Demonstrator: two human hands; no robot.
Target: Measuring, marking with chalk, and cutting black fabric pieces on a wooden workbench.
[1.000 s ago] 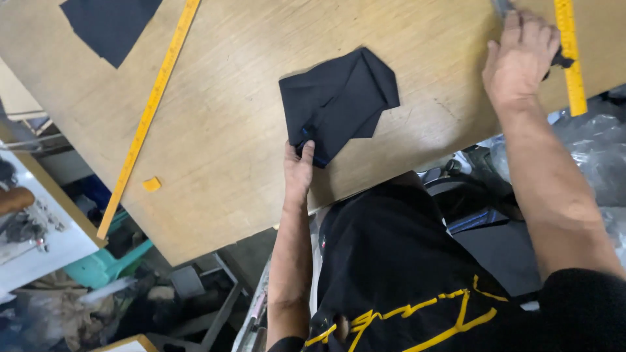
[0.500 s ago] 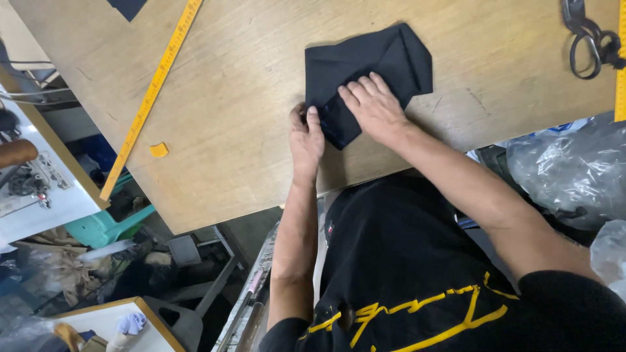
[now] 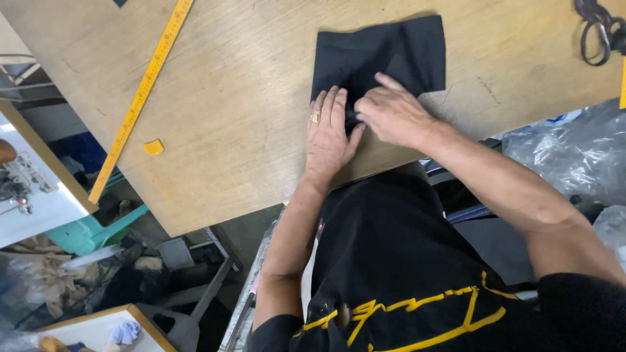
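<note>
We see both hands on a folded piece of black fabric (image 3: 391, 55) lying toward the far right of the pale wooden surface (image 3: 248, 98).

Our left hand (image 3: 329, 133), wearing a ring, lies open and flat with its fingers spread, fingertips touching the near edge of the cloth. Our right hand (image 3: 391, 111) sits just beside it, fingers bent and pinching a fold of the fabric. A long yellow measuring ruler (image 3: 140, 98) runs diagonally well to the left, with a small yellow scrap (image 3: 154, 146) near it. Dark metal scissors (image 3: 596, 32) rest at the far right corner, well apart from the hands.
</note>
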